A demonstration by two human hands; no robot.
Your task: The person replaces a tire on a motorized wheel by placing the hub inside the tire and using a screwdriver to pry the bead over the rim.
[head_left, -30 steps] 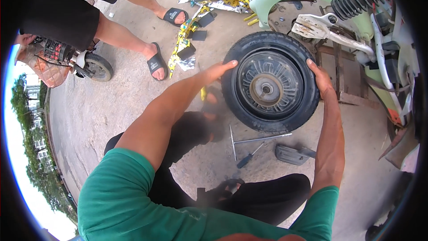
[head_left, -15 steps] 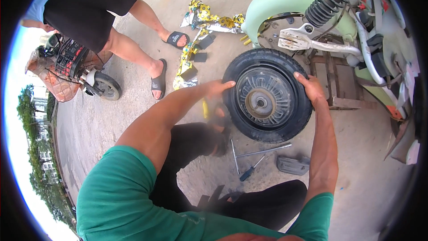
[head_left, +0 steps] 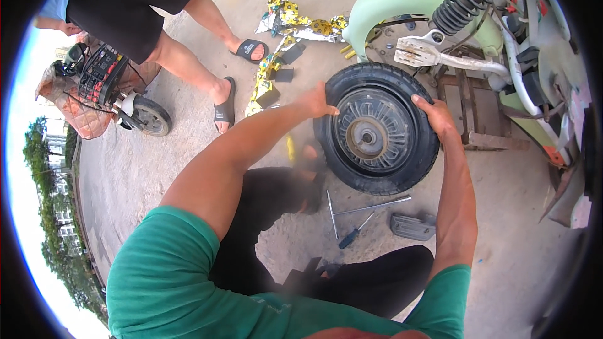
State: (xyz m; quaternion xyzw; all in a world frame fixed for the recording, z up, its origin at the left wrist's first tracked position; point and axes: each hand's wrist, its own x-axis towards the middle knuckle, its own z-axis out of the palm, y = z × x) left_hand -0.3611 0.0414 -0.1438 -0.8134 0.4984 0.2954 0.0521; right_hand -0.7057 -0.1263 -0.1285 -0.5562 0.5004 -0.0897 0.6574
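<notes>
Between my hands is a scooter wheel (head_left: 370, 138), a black tyre around a grey finned metal hub, its flat face turned up toward me. My left hand (head_left: 321, 102) grips the tyre's upper left side, thumb on the sidewall and fingers hidden behind the tread. On the upper right side, my right hand (head_left: 434, 114) holds it the same way, fingers wrapped out of sight. Just beyond the wheel, a pale green mudguard (head_left: 392, 0) curves beside a black coil spring shock absorber (head_left: 468, 6) and a whitish metal swing arm (head_left: 458, 59).
Below the wheel lie a T-handle wrench (head_left: 370, 206), a screwdriver (head_left: 355, 232) and a grey pedal-like block (head_left: 412, 227). Yellow patterned wrapping (head_left: 270, 75) lies farther left. A person in black shorts (head_left: 119, 12) stands at upper left, near a small scooter (head_left: 116, 94). A rusty frame (head_left: 477, 113) stands right.
The wheel has tilted and shifted slightly away from me, with both hands still on it. My left hand has moved a little up and right around the tyre.
</notes>
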